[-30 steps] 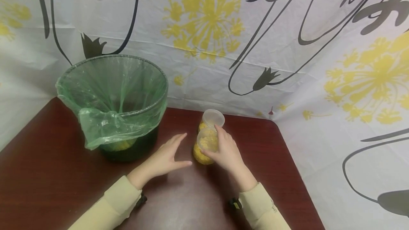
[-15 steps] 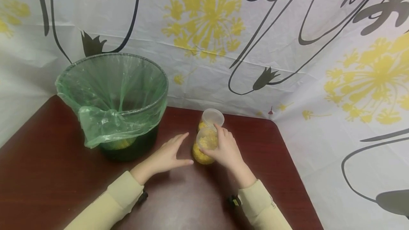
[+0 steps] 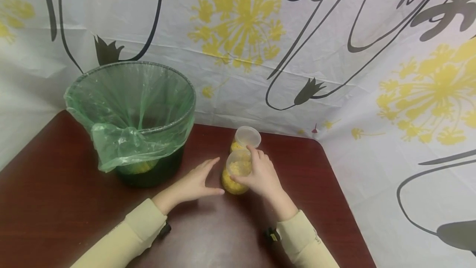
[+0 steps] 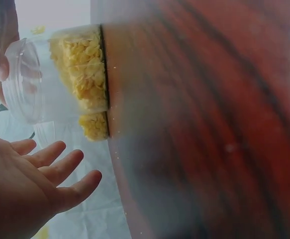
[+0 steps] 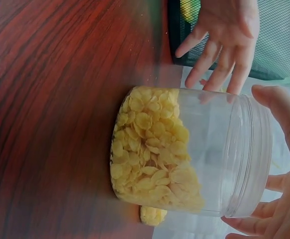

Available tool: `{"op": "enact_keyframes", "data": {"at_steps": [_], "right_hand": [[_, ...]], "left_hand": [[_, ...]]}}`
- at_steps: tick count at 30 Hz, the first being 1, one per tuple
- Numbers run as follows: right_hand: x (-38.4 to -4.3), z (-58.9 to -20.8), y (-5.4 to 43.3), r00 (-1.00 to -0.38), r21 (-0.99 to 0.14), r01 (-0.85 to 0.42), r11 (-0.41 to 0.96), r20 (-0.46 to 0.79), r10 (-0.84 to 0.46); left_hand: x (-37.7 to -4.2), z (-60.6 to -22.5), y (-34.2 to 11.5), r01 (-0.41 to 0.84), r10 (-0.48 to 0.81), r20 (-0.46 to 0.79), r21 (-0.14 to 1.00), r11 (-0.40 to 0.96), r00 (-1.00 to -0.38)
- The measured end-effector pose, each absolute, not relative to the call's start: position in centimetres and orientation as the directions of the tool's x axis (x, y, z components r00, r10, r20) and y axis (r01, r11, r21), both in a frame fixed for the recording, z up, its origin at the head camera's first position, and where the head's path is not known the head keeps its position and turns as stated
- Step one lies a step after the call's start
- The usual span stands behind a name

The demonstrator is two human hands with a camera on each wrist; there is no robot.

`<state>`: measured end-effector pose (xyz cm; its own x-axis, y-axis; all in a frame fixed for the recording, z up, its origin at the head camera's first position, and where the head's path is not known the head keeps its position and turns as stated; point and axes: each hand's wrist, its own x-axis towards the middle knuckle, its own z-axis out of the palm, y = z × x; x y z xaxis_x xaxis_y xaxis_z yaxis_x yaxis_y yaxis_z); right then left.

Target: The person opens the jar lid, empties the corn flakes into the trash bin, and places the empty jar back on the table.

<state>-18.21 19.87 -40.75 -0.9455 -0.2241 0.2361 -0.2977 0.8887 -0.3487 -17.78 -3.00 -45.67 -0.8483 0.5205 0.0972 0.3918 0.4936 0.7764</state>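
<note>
- No text, label, brand or number can be read in any of the three views.
- Small dark marks (image 3: 317, 239) on the right sleeve (image 3: 303, 243), lower right of the head view, are too small to make out.
- A yellow patch (image 3: 274, 237) on the black wrist device (image 3: 269, 233), bottom centre-right, is likewise illegible.

Soft light here lays a pale glare on the dark-red, round-cornered, wood-grained table (image 3: 208, 237), hazily blurred in the left wrist view
</note>
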Motion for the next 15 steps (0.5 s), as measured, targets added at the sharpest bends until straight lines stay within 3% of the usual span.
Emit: {"op": "enact_keyframes", "data": {"at_steps": [15], "right_hand": [[-16.4, -39.2, 18.8, -0.917, -0.346, -0.379, 0.858, 0.262, -0.3]], "left_hand": [[-17.6, -45.7, -3.2, 0.438, 0.549, 0.137, 0.769, 0.466, -0.825]]}}
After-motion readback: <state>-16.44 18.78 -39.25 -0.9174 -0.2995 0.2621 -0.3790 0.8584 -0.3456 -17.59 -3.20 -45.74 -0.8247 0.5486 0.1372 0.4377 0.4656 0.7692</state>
